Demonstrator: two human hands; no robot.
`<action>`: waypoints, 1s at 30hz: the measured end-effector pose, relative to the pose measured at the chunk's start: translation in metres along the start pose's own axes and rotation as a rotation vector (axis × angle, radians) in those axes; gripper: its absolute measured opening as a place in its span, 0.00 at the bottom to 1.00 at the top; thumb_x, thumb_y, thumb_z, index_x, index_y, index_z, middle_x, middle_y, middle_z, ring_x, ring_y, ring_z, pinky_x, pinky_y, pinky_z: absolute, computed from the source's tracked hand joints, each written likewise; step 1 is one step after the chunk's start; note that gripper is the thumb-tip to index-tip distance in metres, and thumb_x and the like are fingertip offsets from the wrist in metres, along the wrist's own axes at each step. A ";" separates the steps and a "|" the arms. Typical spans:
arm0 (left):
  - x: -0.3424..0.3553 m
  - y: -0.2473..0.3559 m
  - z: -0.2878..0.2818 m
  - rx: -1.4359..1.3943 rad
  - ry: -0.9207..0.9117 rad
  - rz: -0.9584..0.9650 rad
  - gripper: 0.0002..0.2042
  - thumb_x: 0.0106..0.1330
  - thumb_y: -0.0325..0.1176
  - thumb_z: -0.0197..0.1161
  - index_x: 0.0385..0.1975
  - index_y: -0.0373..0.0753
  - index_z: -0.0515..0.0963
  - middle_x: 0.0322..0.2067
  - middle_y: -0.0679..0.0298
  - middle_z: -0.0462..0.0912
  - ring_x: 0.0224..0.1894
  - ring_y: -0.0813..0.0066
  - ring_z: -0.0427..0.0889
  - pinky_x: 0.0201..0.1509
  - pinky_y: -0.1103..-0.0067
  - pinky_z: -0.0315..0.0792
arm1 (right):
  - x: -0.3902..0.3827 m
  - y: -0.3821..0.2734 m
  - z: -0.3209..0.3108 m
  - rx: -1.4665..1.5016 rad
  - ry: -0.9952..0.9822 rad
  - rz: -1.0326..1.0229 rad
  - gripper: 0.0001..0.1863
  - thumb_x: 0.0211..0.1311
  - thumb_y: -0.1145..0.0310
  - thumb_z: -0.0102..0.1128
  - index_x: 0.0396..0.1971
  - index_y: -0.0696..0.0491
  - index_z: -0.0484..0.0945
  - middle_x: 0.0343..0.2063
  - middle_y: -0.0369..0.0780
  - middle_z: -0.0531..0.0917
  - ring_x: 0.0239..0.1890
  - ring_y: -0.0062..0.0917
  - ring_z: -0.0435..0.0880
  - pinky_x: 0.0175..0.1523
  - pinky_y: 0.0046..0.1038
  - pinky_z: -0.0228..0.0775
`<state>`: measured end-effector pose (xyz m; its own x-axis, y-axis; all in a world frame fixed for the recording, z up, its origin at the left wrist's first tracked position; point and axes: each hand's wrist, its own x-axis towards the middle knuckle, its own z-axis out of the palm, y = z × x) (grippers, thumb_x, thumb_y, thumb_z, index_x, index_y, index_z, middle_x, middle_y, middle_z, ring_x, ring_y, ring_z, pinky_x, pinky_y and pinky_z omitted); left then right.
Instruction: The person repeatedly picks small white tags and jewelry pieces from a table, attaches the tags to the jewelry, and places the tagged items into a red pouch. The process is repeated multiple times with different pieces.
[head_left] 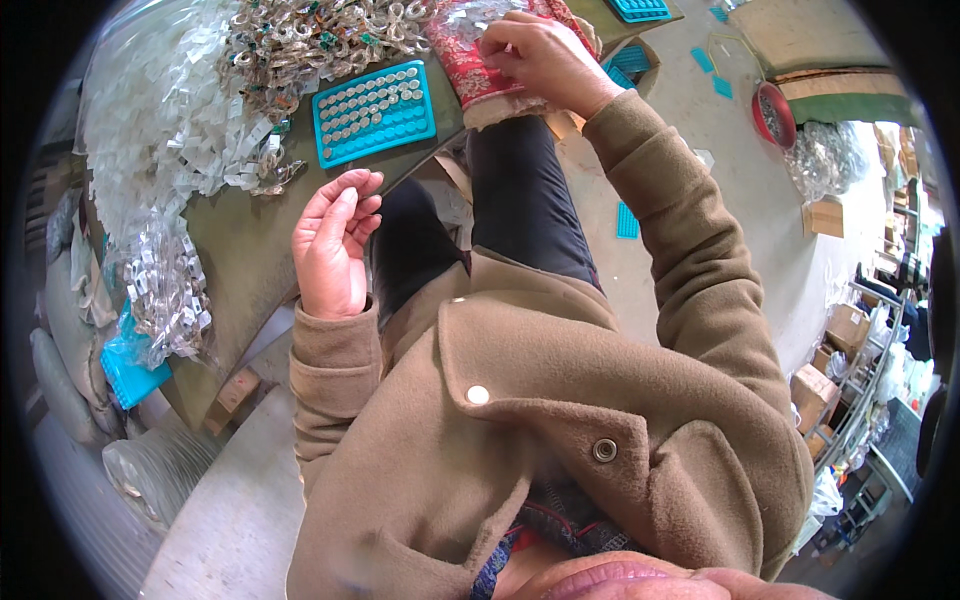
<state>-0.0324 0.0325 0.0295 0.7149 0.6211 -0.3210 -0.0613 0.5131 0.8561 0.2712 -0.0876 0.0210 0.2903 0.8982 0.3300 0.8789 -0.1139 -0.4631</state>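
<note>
My left hand [338,247] is raised in front of the table edge, thumb pressed to the curled fingers. Whatever may be in that pinch is too small to make out. Beyond it lies a blue tray [430,112] with rows of round cups. Silvery round pieces [360,103] fill many cups, while several nearer ones hold none. My right hand [550,62] is over a red patterned cloth [455,50], its fingers bent downward and closed together. Small clear plastic pieces [472,18] lie on the cloth beside the fingertips, which are partly hidden.
Heaped on the table [235,225] are clear plastic pieces [150,110] and tangled brownish bundles [320,40]. Another blue tray [135,365] hangs at the left edge. Blue trays [628,62] fill a box at right; a red bowl [772,113] stands farther off.
</note>
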 end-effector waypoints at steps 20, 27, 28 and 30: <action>0.001 0.001 -0.003 -0.011 0.004 -0.042 0.10 0.72 0.28 0.55 0.49 0.35 0.78 0.46 0.57 0.84 0.39 0.81 0.83 0.43 0.85 0.77 | -0.003 -0.001 0.014 -0.177 0.047 -0.013 0.07 0.61 0.69 0.63 0.38 0.48 0.85 0.38 0.37 0.82 0.40 0.31 0.84 0.41 0.29 0.78; 0.014 0.002 -0.008 0.002 0.015 -0.024 0.11 0.72 0.29 0.55 0.50 0.35 0.77 0.47 0.58 0.84 0.40 0.80 0.82 0.44 0.83 0.77 | -0.001 0.012 0.002 0.277 0.087 0.400 0.11 0.65 0.65 0.63 0.41 0.55 0.85 0.33 0.37 0.87 0.35 0.19 0.87 0.44 0.21 0.80; 0.015 0.003 -0.008 0.003 0.035 -0.023 0.10 0.72 0.29 0.55 0.49 0.35 0.78 0.46 0.58 0.84 0.40 0.80 0.82 0.43 0.84 0.77 | -0.002 0.011 0.001 0.264 0.118 0.364 0.12 0.65 0.63 0.64 0.41 0.55 0.85 0.33 0.38 0.87 0.35 0.20 0.87 0.44 0.22 0.80; 0.017 0.006 -0.009 0.007 0.067 -0.017 0.10 0.72 0.28 0.56 0.48 0.35 0.78 0.45 0.57 0.84 0.39 0.80 0.82 0.43 0.84 0.76 | -0.004 0.009 -0.003 0.236 0.183 0.293 0.13 0.65 0.60 0.64 0.40 0.55 0.85 0.33 0.40 0.87 0.34 0.21 0.87 0.43 0.23 0.80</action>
<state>-0.0267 0.0513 0.0253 0.6678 0.6507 -0.3614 -0.0447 0.5197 0.8532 0.2786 -0.0933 0.0178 0.5959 0.7499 0.2872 0.6448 -0.2337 -0.7278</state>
